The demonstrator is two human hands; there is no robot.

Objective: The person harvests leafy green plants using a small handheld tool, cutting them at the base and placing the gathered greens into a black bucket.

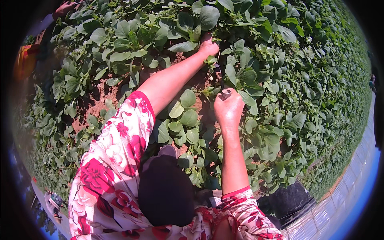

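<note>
My left hand (pixel 209 47) reaches forward into the foliage, closed at the base of a broad-leaved green plant (pixel 209 18). Leaves hide part of its fingers. Nearer to me, my right hand (pixel 229 110) is wrapped round a hand tool (pixel 226 94) whose dark, round handle end shows above the fist. A thin dark part runs up between the leaves towards the left hand; its shape is mostly hidden. Low leafy plants (pixel 186 116) grow just left of the right hand, with reddish soil (pixel 96 106) showing in gaps.
Dense leafy crop spreads all round. My dark-clad knee (pixel 164 192) is below the hands. A black crate (pixel 290 202) stands at lower right, beside pale sheeting (pixel 340 200). At upper left are another person's hand (pixel 65 9) and a yellow-and-red container (pixel 26 62).
</note>
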